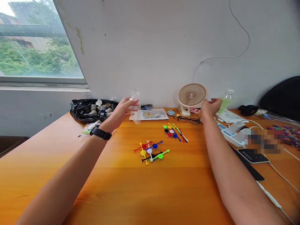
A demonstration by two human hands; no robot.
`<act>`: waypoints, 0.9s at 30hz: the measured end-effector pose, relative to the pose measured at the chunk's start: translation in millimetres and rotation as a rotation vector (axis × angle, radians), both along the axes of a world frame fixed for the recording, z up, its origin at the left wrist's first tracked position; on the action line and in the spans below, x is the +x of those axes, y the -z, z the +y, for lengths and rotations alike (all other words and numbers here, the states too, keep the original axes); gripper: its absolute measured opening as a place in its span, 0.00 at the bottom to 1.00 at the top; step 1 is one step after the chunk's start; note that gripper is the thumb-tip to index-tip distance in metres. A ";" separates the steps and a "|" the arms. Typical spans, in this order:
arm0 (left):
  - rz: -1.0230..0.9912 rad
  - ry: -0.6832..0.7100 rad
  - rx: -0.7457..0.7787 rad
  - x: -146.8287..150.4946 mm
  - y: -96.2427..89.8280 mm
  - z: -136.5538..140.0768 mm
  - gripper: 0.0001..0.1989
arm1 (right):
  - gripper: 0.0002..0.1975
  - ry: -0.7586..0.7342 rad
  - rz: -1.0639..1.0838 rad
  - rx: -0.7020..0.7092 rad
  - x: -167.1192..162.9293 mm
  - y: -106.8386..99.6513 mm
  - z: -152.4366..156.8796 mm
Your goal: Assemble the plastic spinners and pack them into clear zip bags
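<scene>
My left hand (pixel 125 109), with a black watch at the wrist, holds a thin clear plastic bag (pixel 135 117) above the back of the table. My right hand (pixel 210 108) is raised beside the fan, its fingers apart and loosely bent. A bottle of pale green liquid (pixel 226 101) stands right by its fingertips; I cannot tell whether they touch. Between my arms lies a group of assembled arrow spinners (pixel 150 151) in red, blue, yellow, white, black and green. Behind them are loose round bases (pixel 169 131) and loose coloured arrows (pixel 180 132).
A black bag (pixel 79 109) with paper rolls sits at the back left, near a small packet of parts (pixel 89 128). A cream fan (pixel 192 95), glasses (pixel 188 119) and a white pouch (pixel 157 114) line the back. Power strips (pixel 231 134) and cables fill the right side.
</scene>
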State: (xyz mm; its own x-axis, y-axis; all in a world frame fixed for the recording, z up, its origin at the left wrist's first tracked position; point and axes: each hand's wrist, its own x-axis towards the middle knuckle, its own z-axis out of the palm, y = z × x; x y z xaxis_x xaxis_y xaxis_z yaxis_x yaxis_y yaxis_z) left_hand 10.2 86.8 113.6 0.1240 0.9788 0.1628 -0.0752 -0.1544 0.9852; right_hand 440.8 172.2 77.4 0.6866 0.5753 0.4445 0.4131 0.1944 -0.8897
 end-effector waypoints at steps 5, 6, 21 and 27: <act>0.158 -0.017 0.039 -2.0 4.1 -0.3 0.31 | 0.02 -0.140 -0.273 0.103 -43.5 -36.6 -12.3; 0.196 -0.015 0.050 -2.7 4.9 -0.7 0.31 | 0.03 -0.301 -0.307 0.035 -56.4 -43.3 -17.0; 0.435 -0.051 0.149 -15.1 29.4 12.6 0.31 | 0.10 -1.612 -1.140 -0.900 -238.9 -5.9 -93.5; 0.497 -0.021 0.198 -14.3 29.9 13.7 0.33 | 0.07 -1.601 -1.166 -0.867 -234.8 -3.5 -93.5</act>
State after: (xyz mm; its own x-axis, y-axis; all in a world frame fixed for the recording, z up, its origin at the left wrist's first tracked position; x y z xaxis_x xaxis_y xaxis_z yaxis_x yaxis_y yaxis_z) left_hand -4.1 100.4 83.7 0.2140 0.9385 0.2711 0.3982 -0.3372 0.8531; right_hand 206.0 78.7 80.8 -0.7751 0.4651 -0.4277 0.6292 0.6297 -0.4556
